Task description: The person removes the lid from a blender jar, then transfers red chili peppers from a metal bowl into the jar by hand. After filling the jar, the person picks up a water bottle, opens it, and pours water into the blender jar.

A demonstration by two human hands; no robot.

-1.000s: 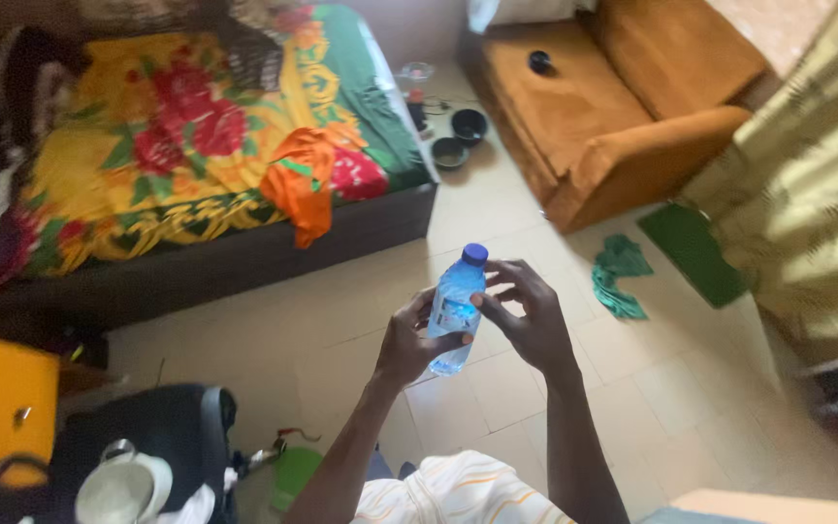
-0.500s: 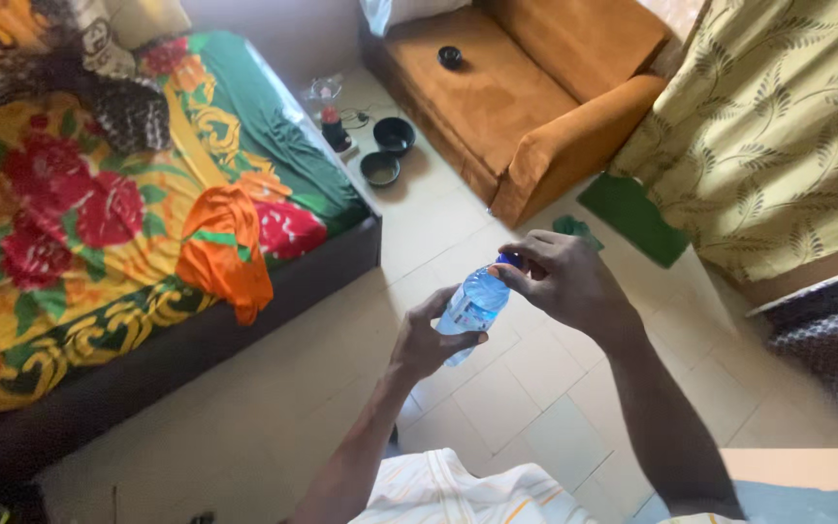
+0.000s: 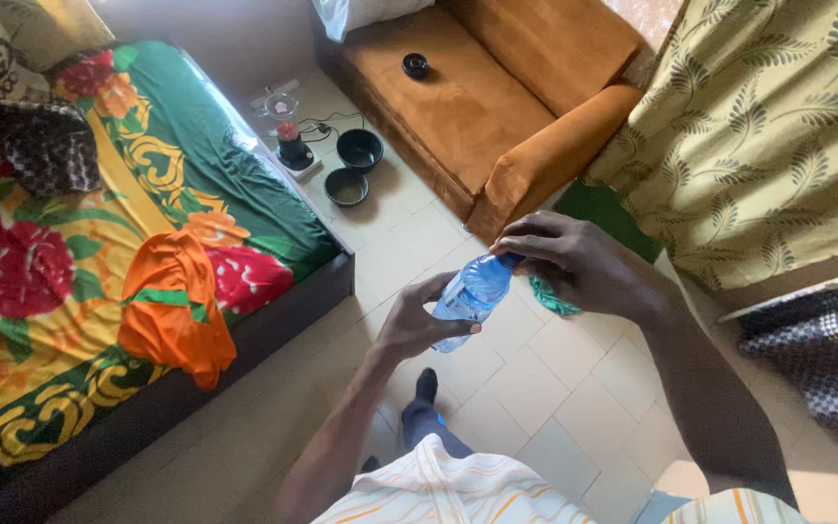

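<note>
Blue-tinted clear plastic makes up the bottle (image 3: pixel 467 296), which is held tilted above the tiled floor (image 3: pixel 535 388), its neck pointing up and to the right. The left hand (image 3: pixel 419 325) grips the lower body of the bottle, fingers (image 3: pixel 458 333) wrapped around it from below and clamped on the plastic. The right hand (image 3: pixel 579 262) covers the top end, its fingers (image 3: pixel 531 247) closed together over the cap; the cap itself is mostly hidden, so whether it sits fully on the neck cannot be told. Both forearms reach out from the bottom of the view, over a striped pale shirt (image 3: pixel 448 490) and a dark-socked foot (image 3: pixel 426 385) on the floor.

Left of the hands stands a bed (image 3: pixel 147 291) with a green, yellow and red flowered cover, and an orange cloth (image 3: pixel 172 311) lies crumpled near its edge. Beyond the bed's foot, two dark bowls (image 3: pixel 353 165) sit on the floor just beside a small blender (image 3: pixel 288 131) with cables. An orange-brown sofa (image 3: pixel 477 107) runs along the far side, with a small dark round object (image 3: pixel 416 65) on its seat and a pale pillow at its end. A yellow-green leaf-patterned curtain (image 3: pixel 778 136) hangs at the right, and a bit of green cloth (image 3: pixel 555 296) lies on the floor just under the right hand. A dark checked fabric (image 3: pixel 817 359) shows at the right edge, probably a mat or blanket.
</note>
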